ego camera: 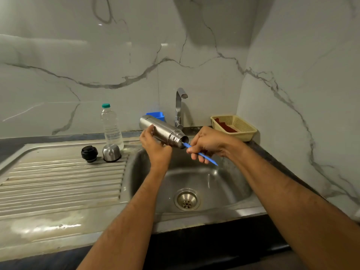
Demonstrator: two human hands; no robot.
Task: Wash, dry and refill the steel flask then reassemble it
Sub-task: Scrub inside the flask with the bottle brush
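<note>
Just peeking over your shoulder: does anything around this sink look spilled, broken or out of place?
Nothing stands out. The steel flask is tilted over the sink on purpose, with a blue brush handle in its mouth. Its black stopper and steel cup sit on the drainboard, which only looks stained.

head view | worn high | faces forward-down | near sink (194, 178)

Over the sink (229, 193), the left hand (155, 147) grips the steel flask (161, 129) tilted, mouth toward four o'clock. The right hand (208, 144) holds a blue brush handle (202, 155) entering that mouth. At nine o'clock of the hands, the black stopper (89, 153) and steel cup (111, 152) sit on the drainboard (58, 180).
</note>
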